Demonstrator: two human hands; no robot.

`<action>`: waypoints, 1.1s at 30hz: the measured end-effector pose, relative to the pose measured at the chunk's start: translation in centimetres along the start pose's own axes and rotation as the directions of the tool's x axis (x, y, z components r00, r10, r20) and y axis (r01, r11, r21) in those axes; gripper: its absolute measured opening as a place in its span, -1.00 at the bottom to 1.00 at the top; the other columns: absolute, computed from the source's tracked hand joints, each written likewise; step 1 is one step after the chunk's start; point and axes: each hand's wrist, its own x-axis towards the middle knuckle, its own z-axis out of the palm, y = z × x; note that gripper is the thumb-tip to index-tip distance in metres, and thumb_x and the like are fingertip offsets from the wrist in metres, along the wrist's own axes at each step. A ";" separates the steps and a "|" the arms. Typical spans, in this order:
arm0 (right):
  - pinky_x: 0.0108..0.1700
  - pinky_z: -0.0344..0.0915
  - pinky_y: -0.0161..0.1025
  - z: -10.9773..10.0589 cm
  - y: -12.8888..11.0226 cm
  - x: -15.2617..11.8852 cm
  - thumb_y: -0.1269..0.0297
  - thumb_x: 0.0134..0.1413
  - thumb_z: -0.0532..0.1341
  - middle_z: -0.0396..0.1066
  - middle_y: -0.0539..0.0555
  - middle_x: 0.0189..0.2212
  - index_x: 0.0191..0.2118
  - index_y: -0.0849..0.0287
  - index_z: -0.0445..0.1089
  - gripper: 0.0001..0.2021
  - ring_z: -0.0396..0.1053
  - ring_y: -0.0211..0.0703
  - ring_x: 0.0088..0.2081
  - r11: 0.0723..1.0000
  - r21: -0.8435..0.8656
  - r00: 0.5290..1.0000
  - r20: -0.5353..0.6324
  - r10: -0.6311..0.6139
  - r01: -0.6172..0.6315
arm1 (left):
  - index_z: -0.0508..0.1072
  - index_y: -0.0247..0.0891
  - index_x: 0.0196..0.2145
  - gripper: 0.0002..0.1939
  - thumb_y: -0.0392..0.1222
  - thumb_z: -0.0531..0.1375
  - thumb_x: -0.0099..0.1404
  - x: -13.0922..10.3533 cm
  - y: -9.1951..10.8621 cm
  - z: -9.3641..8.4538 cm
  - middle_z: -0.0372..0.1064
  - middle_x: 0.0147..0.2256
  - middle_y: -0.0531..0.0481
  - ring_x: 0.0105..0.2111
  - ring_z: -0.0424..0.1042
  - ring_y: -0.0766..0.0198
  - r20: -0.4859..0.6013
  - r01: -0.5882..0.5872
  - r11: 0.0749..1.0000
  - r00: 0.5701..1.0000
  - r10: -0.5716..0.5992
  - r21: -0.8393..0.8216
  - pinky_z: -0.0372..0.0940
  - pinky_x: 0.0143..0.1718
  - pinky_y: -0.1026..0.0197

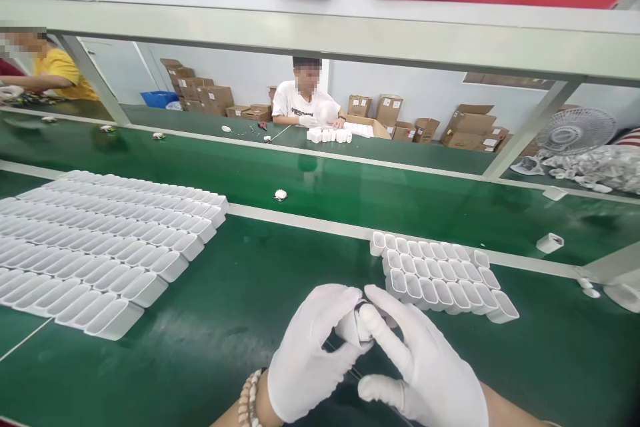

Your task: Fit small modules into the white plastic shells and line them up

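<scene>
Both my hands wear white gloves and meet low in the middle of the head view. My left hand (317,353) grips a small white plastic housing (351,328) between thumb and fingers. A dark bit shows at its top. The fingers of my right hand (425,360) curl over the same housing from the right, with the thumb held lower and apart from it. My fingers hide much of the piece, so its full shape cannot be seen. Rows of open white plastic cups (440,273) stand just beyond my right hand.
Many white cups (115,317) stand in rows at left. Across the green conveyor belt (330,190), a small white part (281,195) lies nearby and a white cup (550,243) lies at right. A co-worker (307,103) sits opposite. A metal frame (320,30) spans above.
</scene>
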 end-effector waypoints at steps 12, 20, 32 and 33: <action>-0.05 0.41 -0.05 0.5 -0.5 0.9 -0.18 0.26 -0.22 0.23 0.38 0.15 0.35 0.21 -0.10 -0.28 0.36 0.08 0.03 0.973 0.221 0.998 0.005 0.070 -0.069 | 0.34 -0.13 0.03 -0.57 -0.30 0.28 0.22 0.0 0.7 0.2 0.47 -0.12 -0.07 -0.16 0.50 0.15 -0.028 0.094 0.994 0.995 -0.093 0.047 0.45 -0.14 0.12; -0.39 0.38 -0.23 -1.6 -2.4 2.1 0.10 0.22 0.09 0.46 -0.01 -0.47 0.00 0.08 0.35 -0.69 0.41 -0.15 -0.45 0.813 0.414 0.897 0.017 0.442 -0.408 | 0.14 -0.17 0.18 -0.44 -0.22 0.22 0.28 -0.8 0.0 1.2 0.43 -0.14 -0.13 -0.18 0.47 0.15 -0.014 -0.091 0.991 0.996 0.093 0.103 0.45 -0.16 0.10; -0.20 0.36 -0.36 -2.1 -1.1 1.7 0.51 -0.03 0.12 0.47 -0.08 -0.37 -0.27 0.06 0.41 -0.75 0.43 -0.27 -0.33 0.553 0.736 0.920 0.297 0.255 -0.391 | 0.19 -0.13 0.06 -0.48 -0.27 0.21 0.15 0.7 0.4 0.2 0.45 -0.32 -0.05 -0.38 0.48 0.16 0.337 -0.165 0.986 0.927 0.164 -0.027 0.39 -0.36 0.18; -0.17 0.36 -0.36 -2.0 -1.2 1.7 0.52 -0.08 0.15 0.47 -0.09 -0.34 -0.23 0.05 0.41 -0.71 0.44 -0.26 -0.29 0.550 0.730 0.914 0.319 0.250 -0.405 | 0.20 -0.14 0.04 -0.48 -0.28 0.20 0.12 0.7 0.4 0.0 0.44 -0.34 -0.05 -0.42 0.47 0.16 0.331 -0.162 0.986 0.929 0.163 -0.031 0.37 -0.39 0.17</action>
